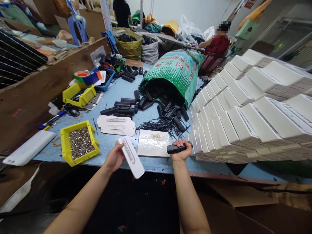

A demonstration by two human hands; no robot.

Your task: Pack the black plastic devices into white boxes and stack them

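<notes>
left hand (115, 158) is holding a white card (132, 157) over the front edge of the desk (106, 143), fingers closed on its upper end. right hand (181, 152) is gripping a black case (175, 149) at the white board (153, 143); loose cases (172, 111) are lying by a green sack (177, 70).

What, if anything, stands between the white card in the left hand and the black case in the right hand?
Nothing visible blocks the gap between the white card and the black case; the white board there lies flat.

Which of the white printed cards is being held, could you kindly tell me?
The card in the left hand; the other cards lie stacked on the blue table.
</notes>
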